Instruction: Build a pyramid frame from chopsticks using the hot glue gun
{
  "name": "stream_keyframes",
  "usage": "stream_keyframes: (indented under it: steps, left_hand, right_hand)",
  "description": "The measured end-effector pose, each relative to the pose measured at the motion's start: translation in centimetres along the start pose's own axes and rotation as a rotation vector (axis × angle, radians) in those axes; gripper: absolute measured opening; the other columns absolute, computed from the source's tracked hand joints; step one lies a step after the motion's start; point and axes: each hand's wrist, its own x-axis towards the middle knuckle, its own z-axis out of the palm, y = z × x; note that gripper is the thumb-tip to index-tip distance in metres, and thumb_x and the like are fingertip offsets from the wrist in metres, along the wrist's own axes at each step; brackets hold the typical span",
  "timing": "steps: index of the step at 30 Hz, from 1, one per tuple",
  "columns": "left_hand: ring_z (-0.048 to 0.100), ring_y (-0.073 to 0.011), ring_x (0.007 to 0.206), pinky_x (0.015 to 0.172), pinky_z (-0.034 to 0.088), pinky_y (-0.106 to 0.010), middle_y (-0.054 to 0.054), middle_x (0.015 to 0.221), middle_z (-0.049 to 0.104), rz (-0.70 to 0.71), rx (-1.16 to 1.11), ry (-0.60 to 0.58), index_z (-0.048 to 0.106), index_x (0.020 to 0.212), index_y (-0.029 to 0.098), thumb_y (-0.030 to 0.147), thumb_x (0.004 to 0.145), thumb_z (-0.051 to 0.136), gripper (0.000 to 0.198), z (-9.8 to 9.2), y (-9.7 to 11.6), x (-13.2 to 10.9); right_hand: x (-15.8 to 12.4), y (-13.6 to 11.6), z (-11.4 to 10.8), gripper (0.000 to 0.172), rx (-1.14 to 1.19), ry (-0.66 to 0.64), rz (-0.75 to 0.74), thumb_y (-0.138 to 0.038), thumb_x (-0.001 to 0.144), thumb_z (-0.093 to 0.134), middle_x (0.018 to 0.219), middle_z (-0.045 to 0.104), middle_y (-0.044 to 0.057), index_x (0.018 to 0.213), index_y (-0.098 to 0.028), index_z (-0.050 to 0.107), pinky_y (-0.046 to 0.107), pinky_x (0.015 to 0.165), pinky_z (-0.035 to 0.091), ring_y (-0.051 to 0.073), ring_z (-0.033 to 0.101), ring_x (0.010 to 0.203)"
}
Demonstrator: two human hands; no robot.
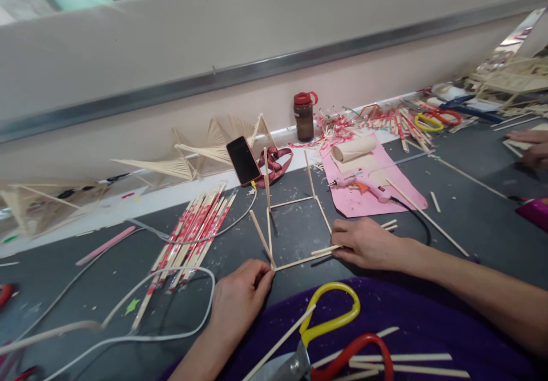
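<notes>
A square frame of thin wooden chopsticks (293,202) lies on the dark table, with more sticks standing up from its corners. My left hand (240,294) pinches the frame's near left corner, where a leaning stick (260,229) rises. At the near right corner, my right hand (363,244) is closed around loose wooden chopsticks (323,251); their ends poke out on both sides of the fist. The corner beneath that hand is hidden. Close to me, scissors with yellow and red handles (331,329) and several loose sticks (411,369) rest on purple cloth (428,312).
A pink glue gun (363,185) lies on pink paper (338,198) beside a cardboard roll (353,148). Wrapped chopsticks (188,235) and a white cable (158,338) lie left. Behind are a phone (244,161), a bottle (303,121) and stick models (162,167). Another person's hand (533,147) is far right.
</notes>
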Motion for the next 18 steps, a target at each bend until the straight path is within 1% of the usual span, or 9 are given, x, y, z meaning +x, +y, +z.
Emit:
stream_keyframes:
  steps: [7,18]
  left_hand:
    - [0.063,-0.0130,0.068,0.061,0.041,-0.023,0.001,0.075,0.067,0.013,-0.010,0.012,0.062,0.082,0.023,0.038,0.089,0.045,0.024,0.07,-0.01,-0.10]
    - [0.063,-0.0122,0.067,0.061,0.043,-0.022,0.002,0.075,0.067,0.023,-0.017,0.033,0.063,0.081,0.023,0.038,0.088,0.046,0.024,0.12,0.09,-0.05]
  right_hand:
    - [-0.01,0.10,-0.13,0.021,0.019,-0.018,0.004,-0.031,0.090,0.047,0.090,0.059,0.004,0.089,-0.017,0.063,0.023,0.064,0.036,0.011,0.056,0.073]
    - [-0.04,0.14,0.07,0.021,-0.027,-0.003,-0.004,-0.031,0.089,0.047,0.090,0.059,0.004,0.087,-0.018,0.062,0.023,0.061,0.034,0.011,0.054,0.069]
